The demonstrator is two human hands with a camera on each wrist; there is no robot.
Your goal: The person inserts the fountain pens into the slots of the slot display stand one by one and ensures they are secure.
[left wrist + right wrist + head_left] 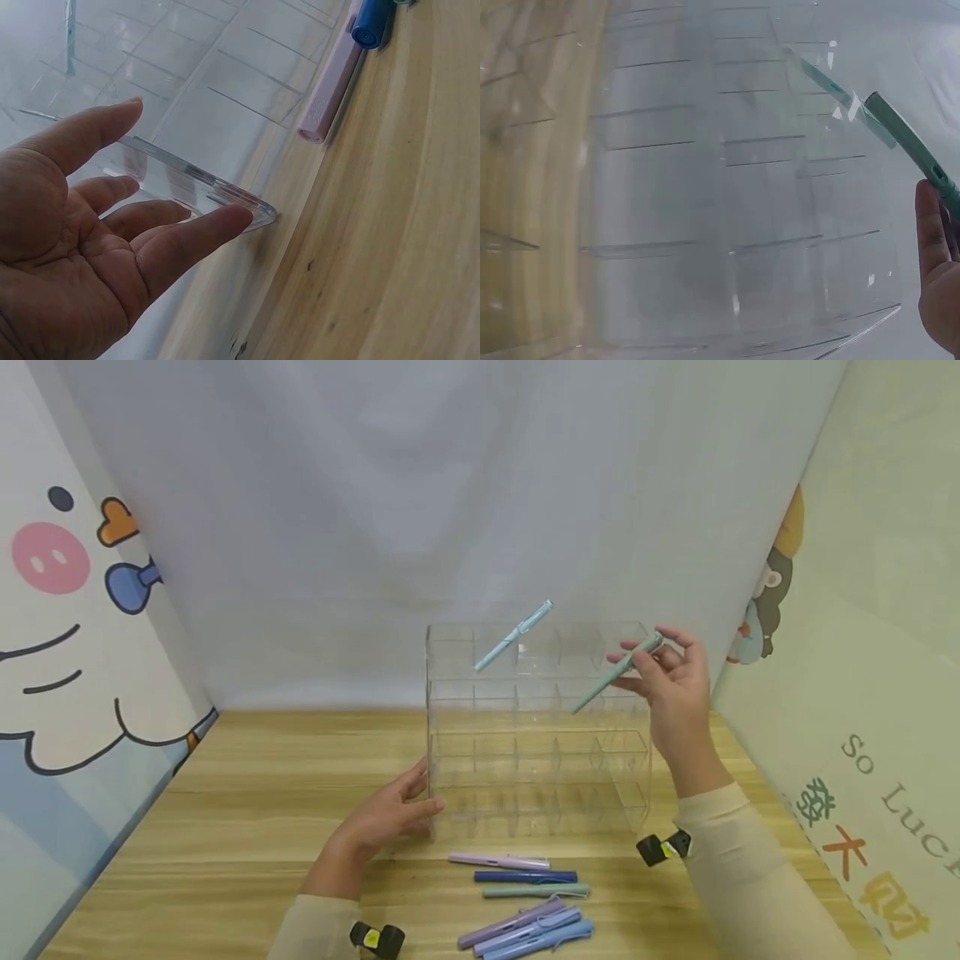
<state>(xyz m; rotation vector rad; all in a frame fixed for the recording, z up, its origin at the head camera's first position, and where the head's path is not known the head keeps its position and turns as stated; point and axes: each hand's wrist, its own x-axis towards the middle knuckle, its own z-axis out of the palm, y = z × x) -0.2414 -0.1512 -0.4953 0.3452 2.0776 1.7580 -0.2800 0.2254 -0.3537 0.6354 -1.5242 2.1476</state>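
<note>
A clear acrylic pen organizer (pixel 429 718) with rows of compartments stands upright on the table. My left hand (pixel 393 806) rests at its lower left side, the fingers loosely spread at the clear side wall (pixel 202 174). A light green pen (pixel 603 687) is pinched in my right hand (pixel 678 693), slanting in front of the organizer's upper right. In the right wrist view that pen (pixel 907 139) tilts over the clear compartments. One light blue pen (pixel 513 637) leans diagonally in the top row, left of the held pen.
Several pens lie in front of the organizer: a pink pen (pixel 498 861), a dark blue pen (pixel 525 877) and a green pen (pixel 536 891), with a purple pen (pixel 510 923) and light blue pens (pixel 536 939) nearer. A pale curtain (pixel 322 568) hangs behind.
</note>
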